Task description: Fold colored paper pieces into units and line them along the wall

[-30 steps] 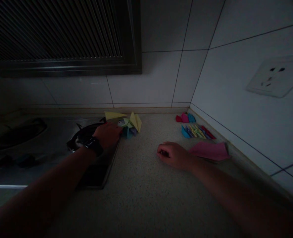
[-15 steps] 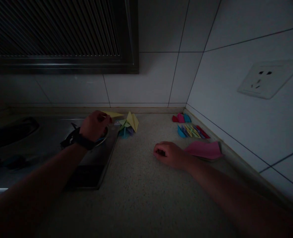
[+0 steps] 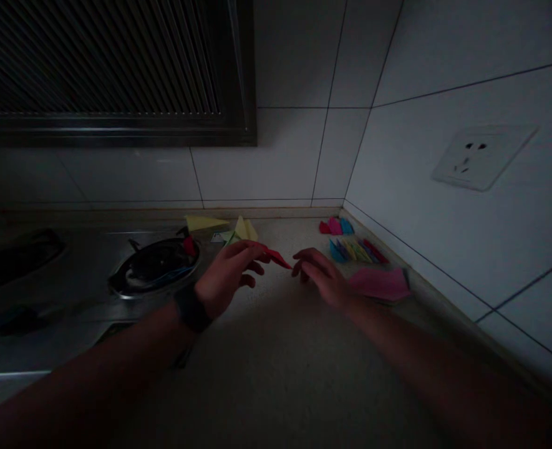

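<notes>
My left hand (image 3: pixel 231 274), with a dark watch (image 3: pixel 193 308) on its wrist, pinches a red folded paper (image 3: pixel 276 256) above the counter. The paper points right, and its tip comes close to the fingers of my right hand (image 3: pixel 320 274); I cannot tell whether they touch. My right hand has curved fingers held loosely apart. Behind my left hand stand yellow folded papers (image 3: pixel 244 229), partly hidden by it. Another yellow folded paper (image 3: pixel 205 222) lies at the back beside the stove.
A gas burner (image 3: pixel 156 268) on the left has red and blue pieces on it. Small red, pink and blue folded papers (image 3: pixel 335 226), a row of colored folded papers (image 3: pixel 357 249) and pink paper sheets (image 3: pixel 381 284) lie along the right wall. A range hood (image 3: pixel 116 128) hangs above.
My left hand has moved right from over the burner, bringing the red folded paper to the middle. My right hand has loosened its curled fingers. The view has shifted slightly.
</notes>
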Motion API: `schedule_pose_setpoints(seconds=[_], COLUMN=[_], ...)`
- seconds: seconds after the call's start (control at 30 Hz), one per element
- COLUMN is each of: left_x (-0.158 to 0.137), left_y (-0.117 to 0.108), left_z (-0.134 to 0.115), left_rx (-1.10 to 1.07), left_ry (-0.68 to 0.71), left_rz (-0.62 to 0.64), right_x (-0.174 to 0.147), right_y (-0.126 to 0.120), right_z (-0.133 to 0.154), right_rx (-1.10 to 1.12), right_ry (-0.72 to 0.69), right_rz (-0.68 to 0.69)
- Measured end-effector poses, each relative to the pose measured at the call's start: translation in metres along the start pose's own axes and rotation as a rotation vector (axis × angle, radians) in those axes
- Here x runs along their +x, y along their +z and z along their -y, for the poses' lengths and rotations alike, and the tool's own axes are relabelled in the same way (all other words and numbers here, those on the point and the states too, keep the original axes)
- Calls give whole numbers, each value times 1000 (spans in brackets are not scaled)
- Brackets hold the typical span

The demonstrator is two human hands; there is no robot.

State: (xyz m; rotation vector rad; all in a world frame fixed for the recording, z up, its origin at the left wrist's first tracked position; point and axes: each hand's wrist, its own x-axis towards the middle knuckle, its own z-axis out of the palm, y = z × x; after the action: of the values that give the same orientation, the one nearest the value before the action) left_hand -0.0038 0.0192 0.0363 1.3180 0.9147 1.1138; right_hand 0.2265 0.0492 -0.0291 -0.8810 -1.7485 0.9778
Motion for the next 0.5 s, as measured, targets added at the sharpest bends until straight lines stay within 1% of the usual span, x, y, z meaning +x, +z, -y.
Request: schedule_pose_setpoints(seconds=[0.1,0.23,0.3,0.37,0.5], left_x=[5,14,16,18,21], left_y=[3,-2,-5,-7,-8], left_z=[8,25,34,40,45], left_rx=[-73,-165,-155,-111,-41], left_ry=[-125,-181,-193,-174,-144], left_rz=[34,45,43,74,117], right_x=[-1,-2,-2,-2,-3], right_y=[2,5,5,5,3], right_z=[1,-3,-6,-8,-7], right_rx=[96,88,57,30,-27], right_ry=[14,70,74,73,66], right_rz=[28,68,81,96,122])
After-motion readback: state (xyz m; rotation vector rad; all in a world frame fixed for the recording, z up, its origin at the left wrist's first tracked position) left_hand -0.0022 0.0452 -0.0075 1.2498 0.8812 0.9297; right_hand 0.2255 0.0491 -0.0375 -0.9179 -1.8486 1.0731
